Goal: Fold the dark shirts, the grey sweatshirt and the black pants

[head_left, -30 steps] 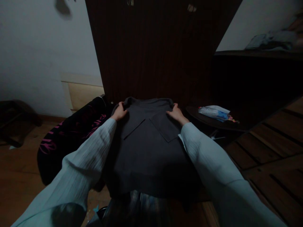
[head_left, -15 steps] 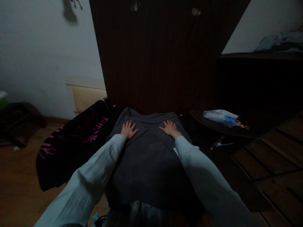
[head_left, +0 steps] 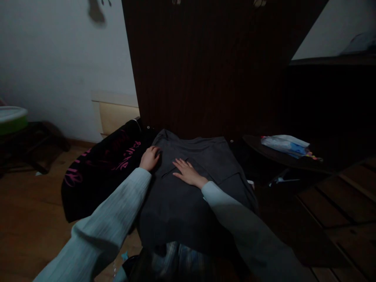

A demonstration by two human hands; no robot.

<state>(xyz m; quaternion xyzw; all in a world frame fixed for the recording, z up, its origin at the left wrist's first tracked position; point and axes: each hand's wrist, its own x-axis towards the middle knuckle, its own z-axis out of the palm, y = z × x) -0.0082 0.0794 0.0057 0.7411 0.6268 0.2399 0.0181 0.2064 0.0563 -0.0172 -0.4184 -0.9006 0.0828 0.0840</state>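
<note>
A dark grey garment that looks like a skirt (head_left: 182,207) lies spread out in front of me, its narrower end away from me. Slanted flaps or seams cross its upper part. My left hand (head_left: 150,158) is at its left side, fingers curled down on the cloth at the edge; the fingertips are partly hidden. Flat on the middle of the cloth, beside the left slanted flap, rests my right hand (head_left: 188,173) with its fingers stretched out.
A black cloth with pink lettering (head_left: 96,168) hangs over something at the left. Behind the garment stands a dark wooden panel (head_left: 205,78). To the right, a plastic packet (head_left: 286,145) lies on a dark rounded surface. A green tub (head_left: 13,119) stands on a stool at far left.
My right hand has moved left from the garment's right side to its middle. My left hand has shifted to the left edge and its fingers have curled. The view has turned slightly left.
</note>
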